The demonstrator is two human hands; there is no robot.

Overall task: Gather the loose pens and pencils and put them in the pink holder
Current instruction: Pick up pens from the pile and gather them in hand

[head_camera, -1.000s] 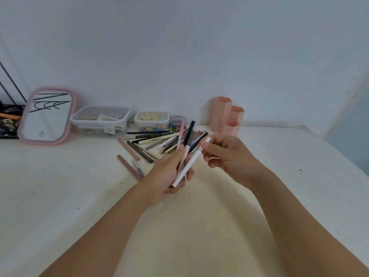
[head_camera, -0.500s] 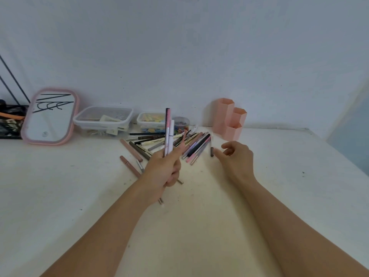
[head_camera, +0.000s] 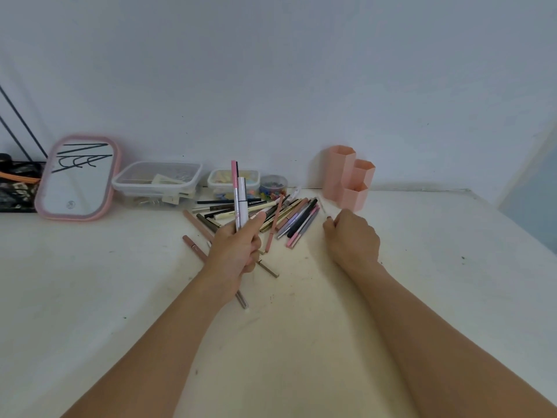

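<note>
My left hand (head_camera: 238, 251) is shut on a small bundle of pens (head_camera: 240, 194), pink, white and black, held upright above the table. Behind it a pile of loose pens and pencils (head_camera: 294, 220) lies fanned out on the white table (head_camera: 301, 312). A few brown pencils (head_camera: 193, 245) lie apart at the pile's left. My right hand (head_camera: 354, 236) rests to the right of the pile, fingers curled on the lower end of a thin pale pen (head_camera: 322, 205). The pink holder (head_camera: 340, 173), made of three hexagonal tubes, stands just behind my right hand against the wall.
A pink-framed mirror (head_camera: 75, 179) leans on the wall at the left. Two clear lidded boxes (head_camera: 156, 179) (head_camera: 232, 178) and a small round tub of coloured clips (head_camera: 272, 185) stand behind the pile. A dark bag (head_camera: 18, 188) sits at the far left.
My right hand let go of the bundle, dropped to the table right of the pile and closed on a thin pen. My left hand turned its bundle upright.
</note>
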